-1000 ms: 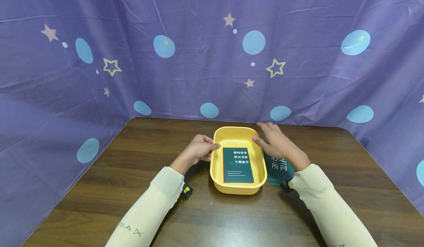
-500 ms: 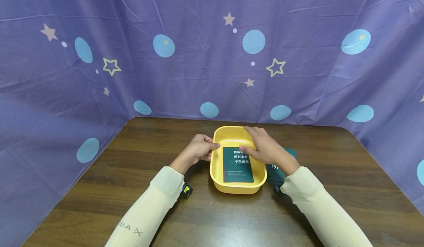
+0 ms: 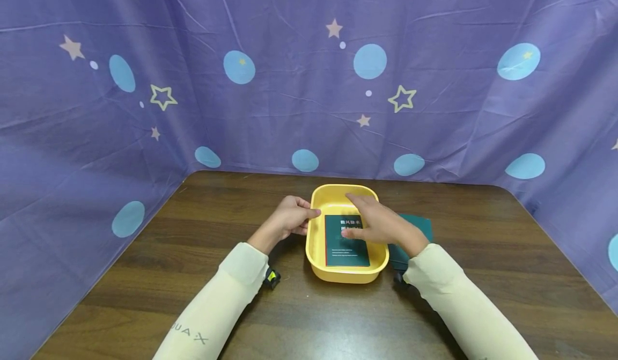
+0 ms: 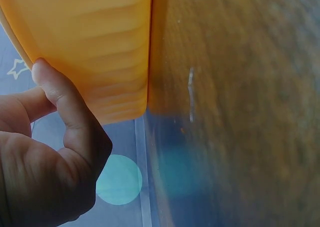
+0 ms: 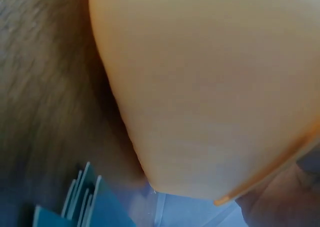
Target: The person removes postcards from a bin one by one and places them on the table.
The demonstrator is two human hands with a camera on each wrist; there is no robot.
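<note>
A yellow plastic tray [image 3: 344, 277] stands on the table with a dark green card or booklet [image 3: 344, 254] lying flat inside, white writing on its face. My left hand [image 3: 289, 218] pinches the tray's left rim, thumb over the edge; the left wrist view also catches this hand [image 4: 70, 137] at the rim. Over the tray's right side reaches my right hand [image 3: 381, 225], fingers extended and thumb above the card, holding nothing visible. Whether it touches the card cannot be told. Beside the tray, partly under my right forearm, lie more green cards [image 3: 421, 225].
The brown wooden table [image 3: 203, 285] runs back to a purple curtain [image 3: 299, 70] printed with stars and blue dots. In the right wrist view several green cards [image 5: 105, 207] show their edges close to the tray's outer wall [image 5: 200, 97].
My right hand has moved left from the tray's right rim to over the card inside, its thumb lowering. The left hand and the tray have stayed in place.
</note>
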